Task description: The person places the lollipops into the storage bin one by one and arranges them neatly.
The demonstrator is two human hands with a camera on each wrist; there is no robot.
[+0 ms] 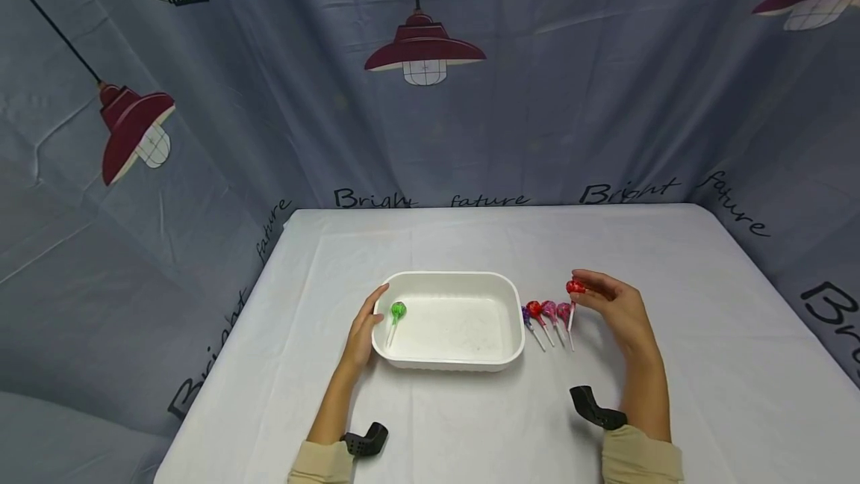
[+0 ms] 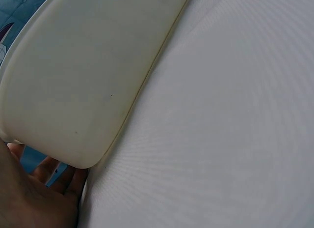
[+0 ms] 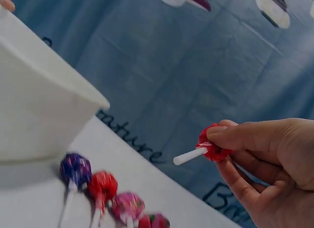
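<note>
My right hand (image 1: 614,308) pinches a red-wrapped lollipop (image 3: 216,143) by its head between thumb and fingers, the white stick pointing out free. It is raised above the table, right of a row of lollipops. That row holds a purple-blue lollipop (image 3: 75,170), a red lollipop (image 3: 102,186) and pink ones (image 1: 549,310). At the white tray's (image 1: 446,362) left end, my left hand (image 1: 359,334) rests with extended fingers against the wall and rim. Inside the tray, near that end, lies a green lollipop (image 1: 398,311).
A white cloth covers the table (image 1: 470,424). The row of lollipops lies close against the tray's right side. Behind the table hangs a grey-blue curtain (image 1: 282,95) printed with lamps and lettering. Each wrist carries a black mount (image 1: 596,409).
</note>
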